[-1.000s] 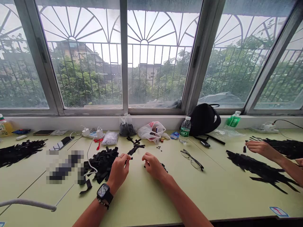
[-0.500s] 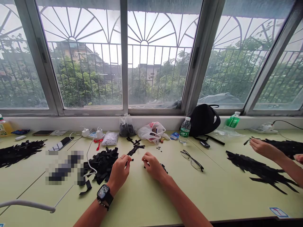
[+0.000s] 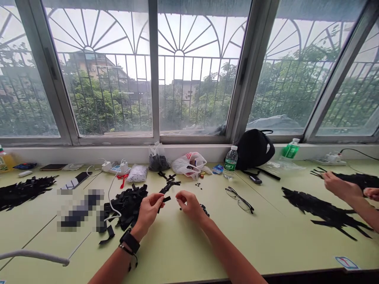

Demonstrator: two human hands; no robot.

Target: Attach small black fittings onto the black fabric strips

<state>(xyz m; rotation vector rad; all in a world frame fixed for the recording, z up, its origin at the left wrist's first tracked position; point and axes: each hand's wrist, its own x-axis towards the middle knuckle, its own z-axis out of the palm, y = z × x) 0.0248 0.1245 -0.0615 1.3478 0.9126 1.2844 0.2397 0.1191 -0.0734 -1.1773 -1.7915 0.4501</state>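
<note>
Left hand (image 3: 148, 209) pinches one black strip (image 3: 164, 199) just above the table (image 3: 183, 248), by one loose black pile (image 3: 127, 203). Right hand (image 3: 189, 205) is curled; can't tell what's inside. Two bottles (image 3: 230, 162), one pair of glasses (image 3: 239, 199).

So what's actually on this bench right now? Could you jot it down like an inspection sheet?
Surface: pale green table under barred windows.
Job's things: left hand pinches a black strip; pile of black strips beside it.
Clutter: glasses, water bottle, plastic bag, black bag.
Hands: right hand closed, fingertips pinched together; what it holds cannot be told.
Cables: white cable from a power strip.
Surroundings: another person's hand at more black strips.
</note>
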